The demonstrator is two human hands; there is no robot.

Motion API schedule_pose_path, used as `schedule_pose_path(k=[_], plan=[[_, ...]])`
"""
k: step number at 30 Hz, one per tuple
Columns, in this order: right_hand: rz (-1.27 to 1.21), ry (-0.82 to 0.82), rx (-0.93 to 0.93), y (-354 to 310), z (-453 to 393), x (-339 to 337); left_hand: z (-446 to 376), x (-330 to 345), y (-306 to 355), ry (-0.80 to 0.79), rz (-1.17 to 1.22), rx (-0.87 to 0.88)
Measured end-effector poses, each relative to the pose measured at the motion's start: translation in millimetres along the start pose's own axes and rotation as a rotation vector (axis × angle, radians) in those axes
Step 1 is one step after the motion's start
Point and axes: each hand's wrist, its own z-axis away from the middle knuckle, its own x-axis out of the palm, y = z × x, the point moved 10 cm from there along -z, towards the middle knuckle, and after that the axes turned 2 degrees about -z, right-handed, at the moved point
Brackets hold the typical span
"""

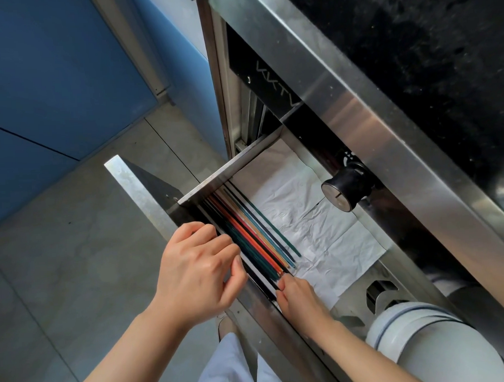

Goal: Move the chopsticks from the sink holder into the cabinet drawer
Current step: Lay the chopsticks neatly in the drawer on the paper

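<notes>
From the head camera I look down into the open cabinet drawer (205,184), a steel tray pulled out under the black countertop (412,56), lined with creased white paper (318,231). The chopsticks (255,239) already lie inside it, a loose row of thin coloured sticks, orange, teal, tan and dark, running parallel along the front wall with a couple strayed onto the paper. My left hand (196,267) sits over the drawer's front edge, fingers curled down against the near side of the bundle; I cannot tell whether it pinches any stick or only nudges them. My right hand (300,300) is at the bundle's near ends, fingertips bent and touching the tips, seemingly squaring them up rather than clamping them. I judge these sticks light, stiff and slick, lacquered by the look of them, so they would roll and fan out on the paper at any sideways push. The safer hold is across the whole bundle near its middle, thumb opposite fingers, with the other hand butting the ends. A black stove knob (345,187) juts above the drawer's inner side, and a white bowl (421,342) sits at lower right, near my right forearm.
</notes>
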Motion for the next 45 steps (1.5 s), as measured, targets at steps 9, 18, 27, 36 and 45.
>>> schedule_pose_path(k=[9, 18, 27, 36, 45], plan=[[0.032, -0.009, -0.035, 0, 5, 2, 1, 1, -1, -0.006, 0.000, 0.000], [-0.006, -0.072, 0.042, -1, -6, 7, 0, 0, 0, 0.013, 0.014, 0.000], [-0.139, 0.080, 0.091, 7, -7, -14, 0, 0, 1, 0.003, 0.006, 0.008], [-0.063, 0.209, 0.041, 20, -9, -32, 0, -1, 0, 0.007, 0.014, 0.003], [-0.086, 0.275, -0.064, 19, 5, -28, 1, 0, 0, 0.005, 0.009, 0.003]])
